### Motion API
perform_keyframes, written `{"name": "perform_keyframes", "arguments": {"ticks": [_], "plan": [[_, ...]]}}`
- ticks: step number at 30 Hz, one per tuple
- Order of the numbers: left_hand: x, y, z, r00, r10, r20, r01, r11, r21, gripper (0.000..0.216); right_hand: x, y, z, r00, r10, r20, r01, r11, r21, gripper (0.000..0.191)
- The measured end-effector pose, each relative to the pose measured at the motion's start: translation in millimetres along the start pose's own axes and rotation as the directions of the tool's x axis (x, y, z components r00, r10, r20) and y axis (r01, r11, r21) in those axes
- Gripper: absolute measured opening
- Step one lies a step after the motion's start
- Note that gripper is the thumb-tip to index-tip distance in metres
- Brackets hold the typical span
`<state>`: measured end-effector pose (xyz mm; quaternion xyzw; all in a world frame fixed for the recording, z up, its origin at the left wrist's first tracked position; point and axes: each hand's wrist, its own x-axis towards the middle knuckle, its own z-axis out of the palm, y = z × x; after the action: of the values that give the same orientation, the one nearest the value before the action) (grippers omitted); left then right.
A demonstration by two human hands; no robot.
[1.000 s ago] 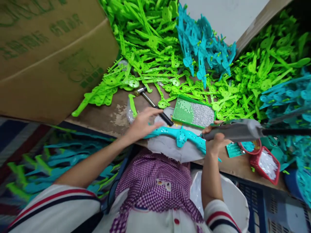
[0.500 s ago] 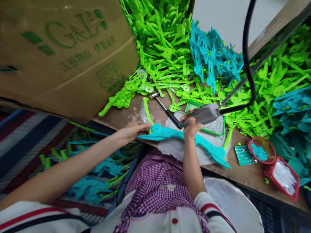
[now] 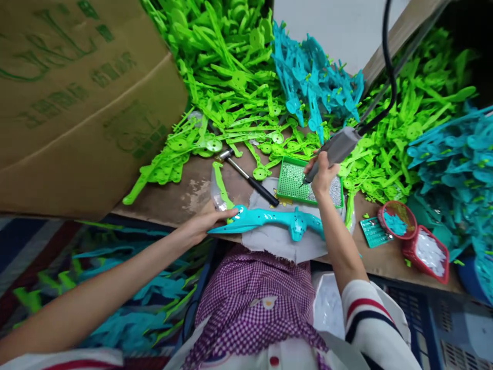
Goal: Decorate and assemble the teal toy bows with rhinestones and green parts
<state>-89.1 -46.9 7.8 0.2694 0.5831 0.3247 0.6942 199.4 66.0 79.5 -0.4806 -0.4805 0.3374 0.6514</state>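
Far left, the cardboard box (image 3: 77, 103) is blurred. The left hand (image 3: 200, 226) pinches the tapered end of the teal part (image 3: 269, 218), which lies flat on the grey cloth (image 3: 277, 240), its far end hidden behind the right forearm. The right hand (image 3: 321, 174) wraps the grey driver (image 3: 338, 146), tip over the green screw tray (image 3: 290, 180). The cable runs out of frame.

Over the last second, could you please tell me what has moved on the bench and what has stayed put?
The right hand carried the grey tool from the teal part up to the green tray, where its tip now rests. The left hand slid onto the part's left end and holds it. The part, cloth and hammer stayed.
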Motion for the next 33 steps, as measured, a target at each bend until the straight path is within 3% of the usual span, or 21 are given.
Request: {"name": "perform_keyframes", "arguments": {"ticks": [4,8,11,19,24,28,30,33], "plan": [[-1.3,0.8,2.1,0.996,-0.084,-0.023,0.085,0.996,0.041,0.060,25.1,20.7,12.6,0.999,-0.008,0.032,0.007,1.000,0.024,0.042],[-3.5,1.5,3.6,0.999,0.028,-0.025,-0.026,0.998,0.051,0.062,31.3,36.0,16.2,0.999,0.015,0.032,-0.016,1.000,0.018,0.043],[-3.4,1.6,3.3,1.000,0.010,-0.018,-0.009,0.998,0.062,0.061,31.8,40.2,13.0,0.999,0.018,0.030,-0.019,1.000,0.007,0.045],[-3.7,5.3,5.9,0.998,0.043,-0.036,-0.041,0.997,0.068,0.063,30.5,42.2,12.9,0.999,-0.020,0.047,0.019,1.000,0.013,0.047],[2.7,-0.4,2.2,0.994,-0.104,-0.041,0.104,0.995,0.007,0.062,30.3,13.3,4.6,0.999,-0.036,0.032,0.038,0.999,-0.038,0.064],[-0.8,1.6,5.6,0.999,-0.034,-0.022,0.034,0.999,0.014,0.059,-7.9,-22.2,18.9,0.994,-0.075,0.077,0.072,0.996,0.048,0.073],[-4.7,5.2,9.6,0.999,-0.011,-0.032,0.011,1.000,0.010,0.057,-42.3,-28.9,40.1,0.977,-0.030,0.211,0.002,0.991,0.131,0.074],[-8.8,9.2,14.3,0.997,0.063,-0.040,-0.063,0.998,-0.019,0.055,-89.6,-22.2,78.1,0.906,0.063,0.419,-0.181,0.952,0.248,0.067]]}}
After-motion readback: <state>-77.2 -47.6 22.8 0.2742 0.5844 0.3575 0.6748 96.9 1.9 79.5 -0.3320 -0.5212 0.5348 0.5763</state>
